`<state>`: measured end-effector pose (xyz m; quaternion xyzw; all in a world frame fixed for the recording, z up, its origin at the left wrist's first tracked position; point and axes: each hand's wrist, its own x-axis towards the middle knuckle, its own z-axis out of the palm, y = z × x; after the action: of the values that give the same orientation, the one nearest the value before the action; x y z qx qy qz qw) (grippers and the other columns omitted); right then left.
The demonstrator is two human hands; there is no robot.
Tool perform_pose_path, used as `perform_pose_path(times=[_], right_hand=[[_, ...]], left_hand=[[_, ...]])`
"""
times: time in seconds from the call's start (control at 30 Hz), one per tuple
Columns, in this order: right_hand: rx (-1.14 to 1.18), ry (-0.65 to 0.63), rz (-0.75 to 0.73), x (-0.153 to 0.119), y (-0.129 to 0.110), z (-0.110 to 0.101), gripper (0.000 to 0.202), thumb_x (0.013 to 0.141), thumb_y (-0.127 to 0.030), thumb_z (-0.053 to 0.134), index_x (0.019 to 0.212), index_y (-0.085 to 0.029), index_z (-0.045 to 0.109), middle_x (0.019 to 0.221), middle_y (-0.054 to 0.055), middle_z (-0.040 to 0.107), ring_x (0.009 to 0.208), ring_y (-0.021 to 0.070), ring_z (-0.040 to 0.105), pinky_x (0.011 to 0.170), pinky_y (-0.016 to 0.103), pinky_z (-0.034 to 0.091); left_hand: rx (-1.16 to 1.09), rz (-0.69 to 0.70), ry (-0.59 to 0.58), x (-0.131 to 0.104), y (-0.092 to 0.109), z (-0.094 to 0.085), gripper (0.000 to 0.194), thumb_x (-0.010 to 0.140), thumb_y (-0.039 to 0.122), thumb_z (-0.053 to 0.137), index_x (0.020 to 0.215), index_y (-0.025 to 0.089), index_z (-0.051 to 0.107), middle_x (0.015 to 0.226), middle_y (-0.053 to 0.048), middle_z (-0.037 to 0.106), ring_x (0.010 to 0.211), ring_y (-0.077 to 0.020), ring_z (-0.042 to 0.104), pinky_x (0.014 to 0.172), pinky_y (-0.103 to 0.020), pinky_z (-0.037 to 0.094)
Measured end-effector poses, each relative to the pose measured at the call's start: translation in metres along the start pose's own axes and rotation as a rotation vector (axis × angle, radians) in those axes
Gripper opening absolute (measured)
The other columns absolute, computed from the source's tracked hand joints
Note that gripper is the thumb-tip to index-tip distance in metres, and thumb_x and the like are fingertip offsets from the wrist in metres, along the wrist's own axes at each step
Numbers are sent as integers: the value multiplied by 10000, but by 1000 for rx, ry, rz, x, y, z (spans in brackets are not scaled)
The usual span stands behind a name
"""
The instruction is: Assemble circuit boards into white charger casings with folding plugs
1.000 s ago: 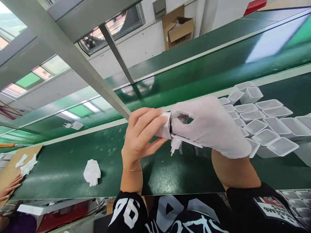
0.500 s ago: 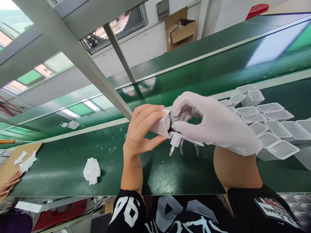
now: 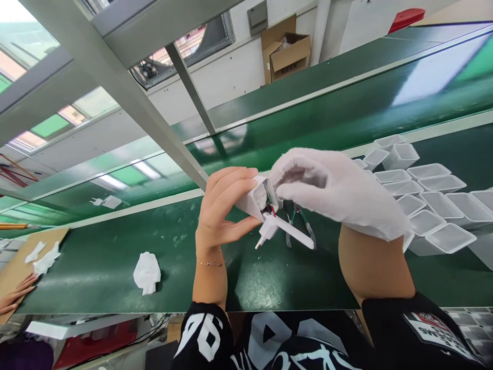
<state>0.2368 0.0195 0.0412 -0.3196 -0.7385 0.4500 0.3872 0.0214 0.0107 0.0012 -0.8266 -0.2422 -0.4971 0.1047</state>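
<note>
My bare left hand (image 3: 221, 208) is wrapped round a small white plastic housing (image 3: 250, 204), its open end facing right. Red and dark wires (image 3: 272, 209) show at that opening. Below it hangs a white end cover with a two-pin plug (image 3: 268, 228), tilted down to the right. My right hand (image 3: 331, 190), in a white glove, has thumb and fingers pinched together at the rim of the opening. What lies between those fingertips is hidden. Under the gloved hand, pliers (image 3: 308, 228) with green-and-grey handles lie on the green work surface (image 3: 262, 288).
Several clear plastic boxes (image 3: 441, 203) stand at right. Crumpled white cloth (image 3: 147, 272) lies at left. Another plug unit (image 3: 111, 201) rests on the belt behind. A co-worker's hand (image 3: 19, 293) touches a cardboard sheet (image 3: 50, 239). A slanted metal post (image 3: 154, 121) rises beyond my left hand.
The plug cover has swung down and left, so the wires and the housing's opening show more. My gloved fingers have drawn closer together at the rim. More of the pliers is visible.
</note>
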Motion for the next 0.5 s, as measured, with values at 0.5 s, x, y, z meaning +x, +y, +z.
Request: perform_pose_path(times=[0.5], right_hand=[[-270, 190, -3, 8, 8, 11, 139, 786, -169, 530, 651, -188, 555, 599, -33, 539, 576, 89, 427, 543, 233, 352]], left_hand=[[-4, 3, -115, 1, -1, 2, 424, 933, 396, 708, 1286, 195, 588, 1202, -115, 736, 1120, -249, 689, 958, -406, 565]])
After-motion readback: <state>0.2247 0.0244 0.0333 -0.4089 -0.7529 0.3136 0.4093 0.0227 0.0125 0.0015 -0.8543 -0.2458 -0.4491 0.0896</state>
